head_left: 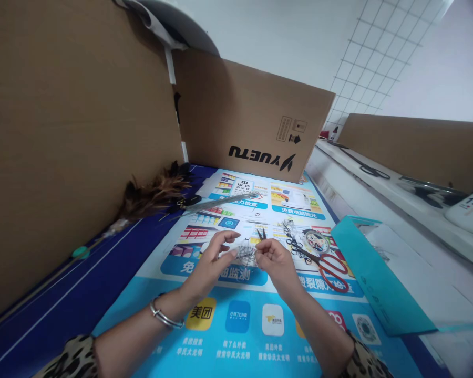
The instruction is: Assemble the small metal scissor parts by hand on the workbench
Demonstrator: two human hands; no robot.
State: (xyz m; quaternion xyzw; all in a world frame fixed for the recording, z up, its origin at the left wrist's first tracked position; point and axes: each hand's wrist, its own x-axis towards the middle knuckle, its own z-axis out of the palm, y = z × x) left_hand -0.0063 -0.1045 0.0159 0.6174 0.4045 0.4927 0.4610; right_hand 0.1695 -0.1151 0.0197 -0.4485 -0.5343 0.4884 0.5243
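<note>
My left hand (218, 254) is held with thumb and fingers apart beside a small tangle of thin black wire-like pieces (245, 254) on the printed mat. On the other side of that tangle, my right hand (275, 260) has its thumb and fingertips pressed together. Two dark pointed blades (261, 234), like small scissors spread in a V, stick out past the right fingers; their handles are hidden by the hand. To the right lie several small black loops (294, 244), a round clear dish (316, 241) and red-handled scissors (333, 272).
Cardboard panels (236, 115) wall off the left and back. A brown feather bunch (155, 191) and a long metallic strip (224, 200) lie at left. A teal folder (374, 283) is at right, below a white ledge (382, 178) bearing black scissors (372, 170).
</note>
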